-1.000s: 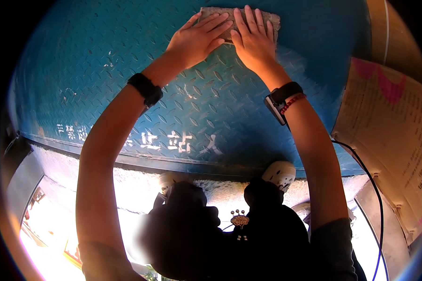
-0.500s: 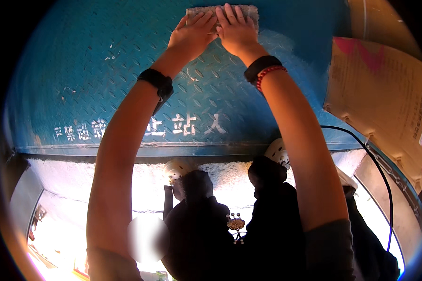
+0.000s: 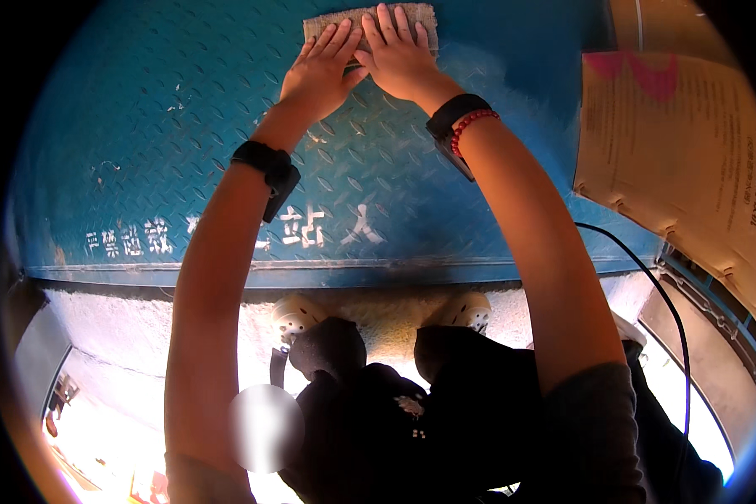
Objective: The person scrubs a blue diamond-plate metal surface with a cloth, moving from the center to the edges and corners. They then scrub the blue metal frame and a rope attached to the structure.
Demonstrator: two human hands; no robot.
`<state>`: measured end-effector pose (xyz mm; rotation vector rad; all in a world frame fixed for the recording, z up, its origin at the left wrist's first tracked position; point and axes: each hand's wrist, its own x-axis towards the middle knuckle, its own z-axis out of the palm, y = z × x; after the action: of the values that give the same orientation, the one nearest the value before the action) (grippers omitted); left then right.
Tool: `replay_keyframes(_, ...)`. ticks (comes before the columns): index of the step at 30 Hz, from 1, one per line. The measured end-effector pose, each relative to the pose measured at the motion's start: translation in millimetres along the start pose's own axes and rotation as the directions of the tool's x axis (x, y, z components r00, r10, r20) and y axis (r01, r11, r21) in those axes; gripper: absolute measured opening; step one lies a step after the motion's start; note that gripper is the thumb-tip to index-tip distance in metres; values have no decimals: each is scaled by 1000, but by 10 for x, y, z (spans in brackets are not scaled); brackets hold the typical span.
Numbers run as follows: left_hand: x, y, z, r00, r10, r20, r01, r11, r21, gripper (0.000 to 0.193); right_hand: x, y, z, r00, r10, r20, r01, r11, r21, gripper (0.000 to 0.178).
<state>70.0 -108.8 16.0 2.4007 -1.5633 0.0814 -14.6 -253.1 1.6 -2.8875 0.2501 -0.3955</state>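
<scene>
A flat, worn brownish-grey cloth (image 3: 323, 18) lies on a blue steel plate (image 3: 227, 109) with a raised tread pattern, at the top of the view. My left hand (image 3: 317, 76) presses on its left part, palm down with fingers stretched out. Beside it, my right hand (image 3: 399, 59) lies flat over the right part, fingers spread. The thumbs come close together near the cloth's front edge. Both arms reach far forward, and each wrist carries a black band; a red bead bracelet circles the right one.
White painted characters (image 3: 302, 227) run along the plate's near side. A large cardboard sheet (image 3: 664, 143) rests at the right, with a black cable (image 3: 664, 294) curving below it. My light perforated shoes (image 3: 296, 315) stand just before the plate's near edge.
The view has shifted, so the plate, cloth and hands appear farther left. Both hands remain flat on the cloth, with little visible movement across the plate.
</scene>
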Motion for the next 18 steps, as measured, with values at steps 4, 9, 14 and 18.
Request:
replay_keyframes(4, -3, 125, 32, 999, -52, 9, 52, 998, -30, 56, -94, 240, 11, 994, -101, 30, 102, 995, -16, 55)
replay_keyframes(9, 142, 649, 102, 996, -59, 64, 58, 998, 3, 59, -386, 642, -230, 995, -93, 39, 96, 993, -64, 55)
replay_keyframes(14, 476, 1316, 278, 984, 29, 177, -30, 1000, 0, 63, -895, 1253, -594, 994, 11, 110, -7, 999, -38, 53)
replay_keyframes(18, 711, 1896, 433, 970, 132, 203, -125, 991, -46, 64, -1383, 1606, -891, 958, 213, 191, -191, 973, -128, 54)
